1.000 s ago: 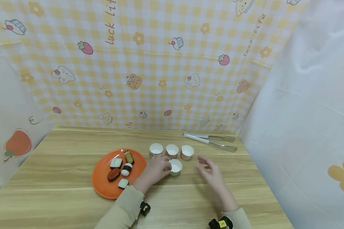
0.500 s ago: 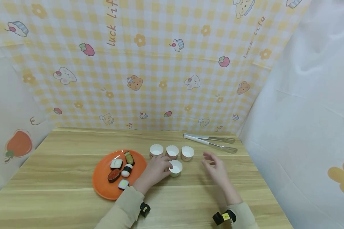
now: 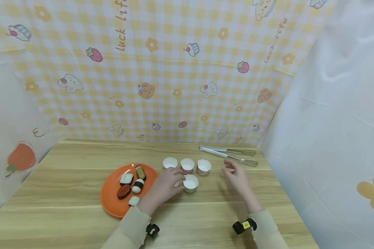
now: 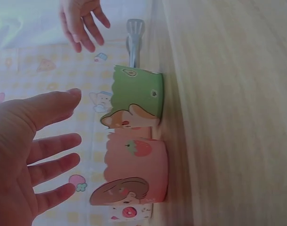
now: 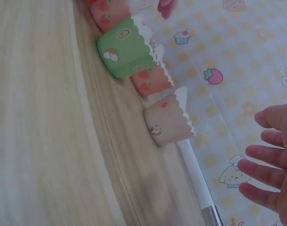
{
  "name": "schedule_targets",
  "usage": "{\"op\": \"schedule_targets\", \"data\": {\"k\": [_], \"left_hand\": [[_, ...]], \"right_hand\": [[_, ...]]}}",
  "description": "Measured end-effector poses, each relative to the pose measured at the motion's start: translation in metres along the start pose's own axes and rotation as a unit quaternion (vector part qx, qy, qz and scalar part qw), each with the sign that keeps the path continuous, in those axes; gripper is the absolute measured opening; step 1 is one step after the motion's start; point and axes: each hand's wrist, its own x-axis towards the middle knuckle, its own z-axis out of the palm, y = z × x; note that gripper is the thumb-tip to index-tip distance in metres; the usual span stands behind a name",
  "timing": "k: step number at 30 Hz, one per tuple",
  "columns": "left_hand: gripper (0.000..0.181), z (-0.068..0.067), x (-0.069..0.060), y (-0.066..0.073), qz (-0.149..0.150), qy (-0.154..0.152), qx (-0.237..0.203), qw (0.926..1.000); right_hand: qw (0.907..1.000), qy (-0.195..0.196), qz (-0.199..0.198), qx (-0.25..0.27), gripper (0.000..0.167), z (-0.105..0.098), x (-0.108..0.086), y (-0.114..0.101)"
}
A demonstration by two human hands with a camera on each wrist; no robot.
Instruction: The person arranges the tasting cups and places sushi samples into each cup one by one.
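Observation:
My left hand [image 3: 167, 185] hovers over the table, its fingers apart and holding nothing in the left wrist view. Beside it stands a green paper baking cup [image 3: 190, 185] with a white inside. A pink baking cup [image 4: 139, 167] with a strawberry and a cartoon face stands near the left hand, mostly hidden by that hand in the head view. Behind are three more cups in a row: a left cup [image 3: 170, 162], a middle pink one [image 3: 187, 166] and a brownish right one [image 3: 204, 167]. To their right, my right hand [image 3: 238, 176] is raised with loosely bent, unoccupied fingers.
An orange plate [image 3: 110, 204] with several toy-like sushi pieces [image 3: 137, 186] lies left of the left hand. White-handled metal tongs [image 3: 215, 151] lie spread at the back right. A yellow checked cloth [image 3: 174, 69] hangs behind the wooden table [image 3: 65, 173].
My left hand has drawn slightly left, away from the green baking cup. The right hand has moved right and a little farther back. The cups appear unmoved.

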Motion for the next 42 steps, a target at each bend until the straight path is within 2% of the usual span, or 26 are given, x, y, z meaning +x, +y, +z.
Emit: {"op": "schedule_targets", "data": {"k": [4,11,18,27,32,42], "left_hand": [[0.023,-0.01,-0.006,0.002,-0.001,0.022,-0.009,0.9997],[0.023,-0.027,-0.015,0.001,-0.031,0.05,0.005,0.9983],[0.02,-0.045,-0.023,-0.003,-0.019,0.089,0.026,0.9955],[0.023,-0.072,-0.038,-0.011,-0.045,0.113,0.037,0.9918],[0.024,-0.082,-0.045,-0.015,-0.066,0.12,0.044,0.9897],[0.023,-0.098,-0.063,-0.031,-0.098,0.128,0.03,0.9864]], "right_hand": [[0.9997,-0.013,-0.002,-0.02,0.039,-0.001,0.006,0.002],[0.9989,-0.02,0.039,-0.014,0.038,-0.002,0.019,0.003],[0.9976,-0.014,0.062,-0.026,0.039,0.0,0.033,0.005],[0.996,-0.005,0.089,-0.013,0.038,0.009,0.047,0.011],[0.9939,0.01,0.11,0.001,0.038,0.015,0.052,0.015],[0.9815,0.025,0.185,0.043,0.035,0.021,0.056,0.021]]}}
